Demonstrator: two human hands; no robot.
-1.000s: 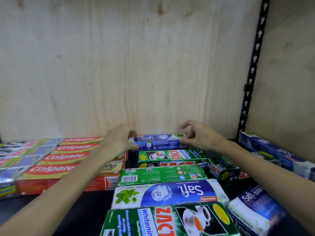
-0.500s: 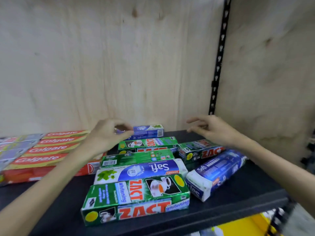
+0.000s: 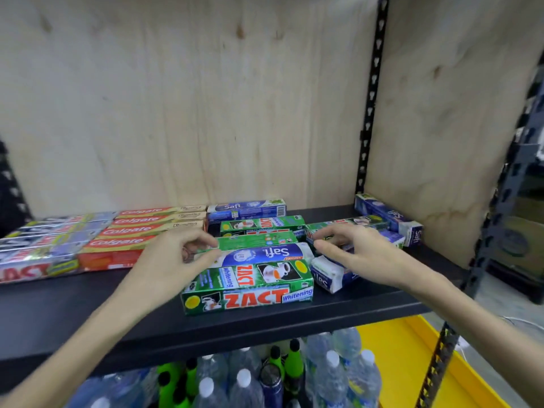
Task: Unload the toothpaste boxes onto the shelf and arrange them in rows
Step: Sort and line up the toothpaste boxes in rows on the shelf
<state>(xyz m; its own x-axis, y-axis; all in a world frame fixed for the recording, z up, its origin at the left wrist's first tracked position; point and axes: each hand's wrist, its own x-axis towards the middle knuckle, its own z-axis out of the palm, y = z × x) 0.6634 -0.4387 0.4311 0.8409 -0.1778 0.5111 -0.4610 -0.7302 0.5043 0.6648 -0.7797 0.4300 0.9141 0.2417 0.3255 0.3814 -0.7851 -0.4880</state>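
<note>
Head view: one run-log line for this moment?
left hand: over Safi box, grip unclear | right hand: open above loose boxes | Colgate row: aligned

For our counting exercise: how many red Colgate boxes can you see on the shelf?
4, lying side by side left of centre: rearmost box, second box, third box, frontmost box. More may lie hidden beneath them.

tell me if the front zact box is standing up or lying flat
Lying flat. The front Zact box rests lengthwise on the shelf, a long side facing the camera and another broad printed face turned up.
</note>
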